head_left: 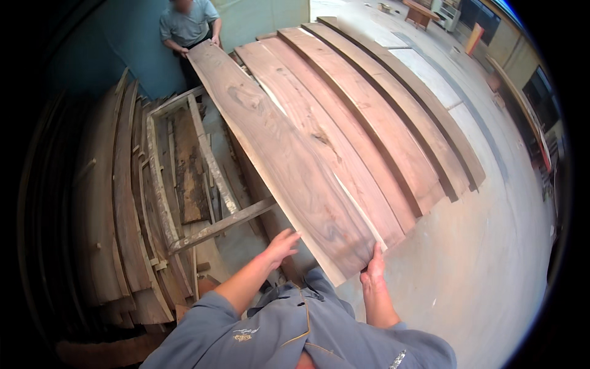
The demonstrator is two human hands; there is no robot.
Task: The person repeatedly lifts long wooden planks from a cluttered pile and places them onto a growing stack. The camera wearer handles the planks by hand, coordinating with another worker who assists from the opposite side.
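A long, wide wooden plank (279,166) with dark wavy grain and a pale edge stretches from me to a co-worker at the far end. My right hand (373,273) grips its near right corner, thumb at the edge and the other fingers partly hidden. Beside the near left edge is my left hand (283,247), fingers spread, with the fingertips close to the wood; whether they touch it I cannot tell. The co-worker (187,24) has both hands on the far end. Directly to the right lies another plank (326,144), reddish with a knot, partly covered by the first.
More thick planks (381,117) lie side by side to the right. A worn wooden frame (215,230) stands on the left, with scrap pieces inside it. Beyond it lean several stacked boards (101,203). Pale concrete floor (455,270) extends at right, near a wooden table (421,13) at the back.
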